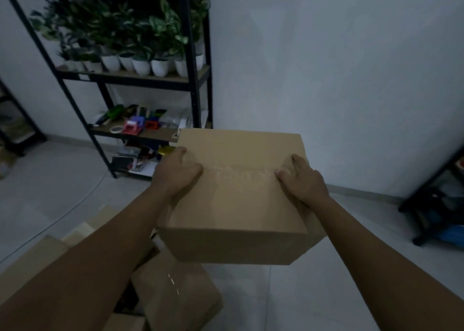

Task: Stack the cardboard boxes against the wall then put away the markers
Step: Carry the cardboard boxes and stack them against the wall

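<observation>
I hold a closed brown cardboard box [238, 200] in the air in front of me, above the floor. My left hand [175, 172] grips its left edge, thumb lying on the top flap. My right hand [301, 180] grips the right edge the same way, fingers curled down the side. A taped seam runs across the top between my thumbs. More cardboard boxes [175, 295] lie on the floor below and to the left. The white wall [339, 92] stands straight ahead. No markers can be picked out in the dim light.
A black metal shelf rack [190, 79] stands at the left against the wall, with potted plants [140, 64] on one shelf and tape and small colourful items [135, 124] below. Another dark rack [437, 192] stands at the right. Pale tiled floor [313, 280] lies below the box.
</observation>
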